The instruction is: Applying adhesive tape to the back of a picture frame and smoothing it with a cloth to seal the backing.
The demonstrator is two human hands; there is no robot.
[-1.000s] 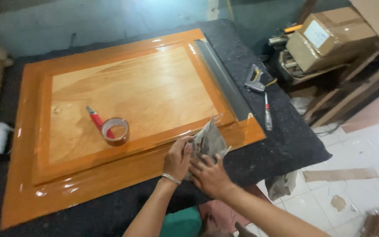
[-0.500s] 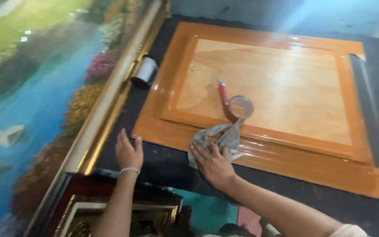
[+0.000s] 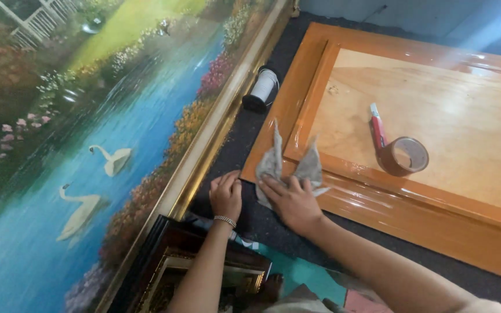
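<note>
Right hand (image 3: 294, 203) spread flat, pressing grey cloth (image 3: 288, 168) onto orange frame (image 3: 413, 214) corner; left hand (image 3: 226, 196) flat on dark worktop (image 3: 233, 145) strip beside gilt painting edge (image 3: 204, 156).

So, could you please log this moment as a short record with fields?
left hand: flat on the dark mat, bracelet on wrist
right hand: pressing a grey cloth on the orange wooden frame's corner
on panel: brown tape roll, red utility knife
beside frame: white spool
left of mat: gold-framed swan painting
</note>
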